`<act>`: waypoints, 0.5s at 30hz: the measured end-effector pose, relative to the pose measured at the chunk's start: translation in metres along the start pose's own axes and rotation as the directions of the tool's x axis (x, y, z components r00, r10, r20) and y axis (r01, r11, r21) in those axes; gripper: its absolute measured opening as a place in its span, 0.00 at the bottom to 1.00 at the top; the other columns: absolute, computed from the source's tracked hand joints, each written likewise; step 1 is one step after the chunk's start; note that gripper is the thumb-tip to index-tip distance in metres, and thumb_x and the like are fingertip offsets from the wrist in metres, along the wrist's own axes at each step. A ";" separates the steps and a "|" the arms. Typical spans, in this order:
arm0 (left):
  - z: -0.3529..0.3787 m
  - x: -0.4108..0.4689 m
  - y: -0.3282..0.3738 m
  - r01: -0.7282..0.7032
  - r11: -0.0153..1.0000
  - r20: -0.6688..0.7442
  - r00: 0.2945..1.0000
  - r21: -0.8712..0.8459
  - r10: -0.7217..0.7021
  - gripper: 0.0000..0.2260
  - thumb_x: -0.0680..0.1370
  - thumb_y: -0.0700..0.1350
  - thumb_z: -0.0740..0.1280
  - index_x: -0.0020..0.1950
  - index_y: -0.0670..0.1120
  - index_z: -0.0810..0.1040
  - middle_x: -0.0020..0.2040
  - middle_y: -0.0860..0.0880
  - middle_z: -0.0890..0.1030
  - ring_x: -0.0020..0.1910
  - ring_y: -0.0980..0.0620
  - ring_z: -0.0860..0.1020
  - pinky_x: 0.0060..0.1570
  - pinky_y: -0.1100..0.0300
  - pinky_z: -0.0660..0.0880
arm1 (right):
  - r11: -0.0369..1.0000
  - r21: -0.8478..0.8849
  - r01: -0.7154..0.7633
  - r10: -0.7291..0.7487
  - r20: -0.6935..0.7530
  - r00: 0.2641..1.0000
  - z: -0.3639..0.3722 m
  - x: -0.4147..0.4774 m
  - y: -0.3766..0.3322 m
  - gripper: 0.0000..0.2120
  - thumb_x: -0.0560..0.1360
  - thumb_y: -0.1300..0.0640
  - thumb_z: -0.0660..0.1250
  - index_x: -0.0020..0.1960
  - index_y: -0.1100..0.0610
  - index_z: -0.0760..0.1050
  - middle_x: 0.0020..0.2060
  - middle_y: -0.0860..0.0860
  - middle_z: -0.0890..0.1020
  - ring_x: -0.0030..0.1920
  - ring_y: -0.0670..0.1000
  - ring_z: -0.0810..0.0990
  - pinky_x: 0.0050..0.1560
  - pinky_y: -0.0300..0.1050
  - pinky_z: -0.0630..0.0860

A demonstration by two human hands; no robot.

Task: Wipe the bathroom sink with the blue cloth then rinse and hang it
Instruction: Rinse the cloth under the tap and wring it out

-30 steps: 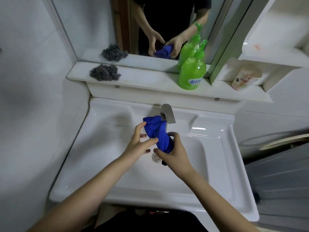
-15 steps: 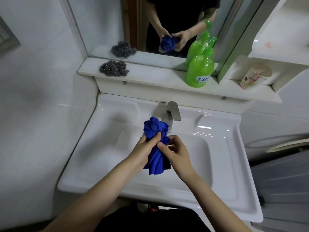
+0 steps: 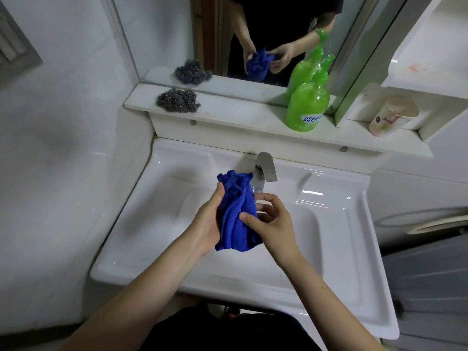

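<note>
Right now blue cloth [image 3: 235, 219] is bunched upright btwn my hands, over the sink [image 3: 329, 236] basin, just in front of the faucet [image 3: 266, 168]. L hand [image 3: 206, 224] wraps its left side; R hand [image 3: 274, 225] pinches the right side w/ thumb + curled fingers.

The cloth [image 3: 235, 221] you hold is soft, matt blue fabric, bunched into deep folds. Your sink [image 3: 329, 249] is smooth, glossy white, ceramic by its look, and catches bright highlights. The tap [image 3: 266, 168] is satin-finished metal. On the matt white shelf [image 3: 240, 115] you have a rough wire scourer [image 3: 178, 100], a shiny translucent green plastic bottle [image 3: 307, 107] and a matt printed cup [image 3: 391, 117], perhaps paper.
</note>
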State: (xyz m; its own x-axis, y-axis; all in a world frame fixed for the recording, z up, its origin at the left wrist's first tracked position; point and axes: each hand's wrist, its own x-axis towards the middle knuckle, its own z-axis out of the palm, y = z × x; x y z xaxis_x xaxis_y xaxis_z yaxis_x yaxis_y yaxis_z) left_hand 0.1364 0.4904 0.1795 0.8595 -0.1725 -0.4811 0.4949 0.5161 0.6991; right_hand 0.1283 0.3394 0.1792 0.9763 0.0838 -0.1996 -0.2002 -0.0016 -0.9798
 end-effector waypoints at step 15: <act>-0.024 0.009 -0.013 -0.010 0.982 -0.091 0.995 0.191 0.028 0.13 0.79 0.45 0.67 0.63 0.44 0.78 0.58 0.45 0.84 0.57 0.46 0.82 0.59 0.47 0.78 | 0.902 0.356 -0.242 0.284 -0.071 0.956 -0.036 0.009 0.029 0.10 0.77 0.64 0.66 0.58 0.64 0.76 0.52 0.62 0.84 0.50 0.61 0.82 0.46 0.49 0.79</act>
State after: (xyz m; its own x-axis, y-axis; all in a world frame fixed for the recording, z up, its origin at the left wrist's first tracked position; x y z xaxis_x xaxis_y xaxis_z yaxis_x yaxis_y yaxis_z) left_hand 0.1342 0.5022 0.1532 0.8579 -0.0807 -0.5075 0.5013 0.3484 0.7920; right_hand 0.1340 0.3044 0.1488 0.8823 0.0094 -0.4706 -0.4464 0.3335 -0.8304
